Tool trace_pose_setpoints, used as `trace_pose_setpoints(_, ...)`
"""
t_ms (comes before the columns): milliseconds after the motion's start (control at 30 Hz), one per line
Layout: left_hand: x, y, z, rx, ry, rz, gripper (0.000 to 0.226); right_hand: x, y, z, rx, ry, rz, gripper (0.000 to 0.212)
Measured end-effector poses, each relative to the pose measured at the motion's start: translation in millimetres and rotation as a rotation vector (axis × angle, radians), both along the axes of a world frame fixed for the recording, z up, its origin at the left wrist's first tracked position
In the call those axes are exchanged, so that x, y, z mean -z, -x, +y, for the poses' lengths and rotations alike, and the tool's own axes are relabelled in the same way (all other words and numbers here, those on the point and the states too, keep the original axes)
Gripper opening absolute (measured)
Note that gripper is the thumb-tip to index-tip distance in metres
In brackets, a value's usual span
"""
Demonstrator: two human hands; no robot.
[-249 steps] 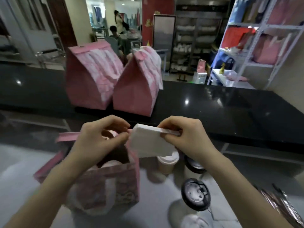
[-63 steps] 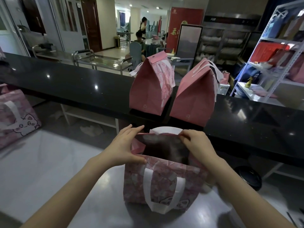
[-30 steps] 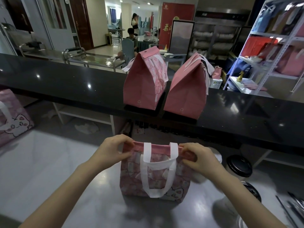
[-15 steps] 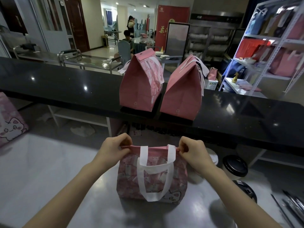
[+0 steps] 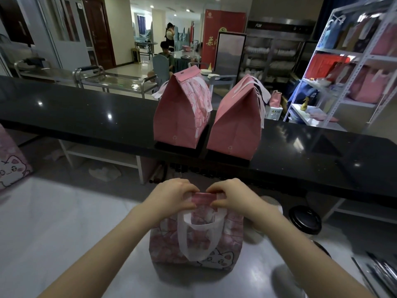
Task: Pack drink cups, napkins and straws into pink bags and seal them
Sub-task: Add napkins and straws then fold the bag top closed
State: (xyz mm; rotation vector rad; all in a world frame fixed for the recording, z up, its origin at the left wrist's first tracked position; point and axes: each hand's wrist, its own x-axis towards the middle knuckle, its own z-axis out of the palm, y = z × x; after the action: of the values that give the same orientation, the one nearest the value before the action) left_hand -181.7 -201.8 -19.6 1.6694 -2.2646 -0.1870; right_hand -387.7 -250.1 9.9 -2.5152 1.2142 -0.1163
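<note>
**Left hand (image 5: 171,197) and right hand (image 5: 233,197) meet atop the pink cat-print bag (image 5: 195,244)**

Both have slid inward from the bag's corners and now pinch its folded top edge at the middle, fingertips nearly touching. The bag stands upright on the steel worktop (image 5: 64,233), white handle (image 5: 182,237) hanging down its front. To its right sits a black lid (image 5: 305,217), probably capping a cup.

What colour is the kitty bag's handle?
The loop handle on the pink cat-print bag is white; head view.
</note>
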Motion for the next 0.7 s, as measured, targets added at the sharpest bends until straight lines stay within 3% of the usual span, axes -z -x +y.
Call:
trace_pose_setpoints(167, 15, 9, 0, -0.06, 0.09, 0.065, 0.015, 8, -8, 5, 0.039, 0.178, 0.018, 0.018)
trace_pose_setpoints(367, 16, 14, -3, -0.128, 0.114, 0.066, 0.012, 10, -7, 3, 0.054, 0.186, -0.015, 0.019)
trace_pose_setpoints(467, 11, 11, -5, -0.098, 0.078, 0.079, 0.016, 7, -10, 3, 0.043, 0.135, -0.005, 0.02)
trace_pose_setpoints(567, 5, 3, -5, -0.051, 0.015, 0.213, 0.025, 8, -16, 7, 0.055, 0.116, -0.031, 0.021)
trace_pose_setpoints(700, 2, -21, 2, -0.077, -0.049, 0.335, 0.035, 7, -9, 7, 0.122, 0.114, -0.194, 0.021)
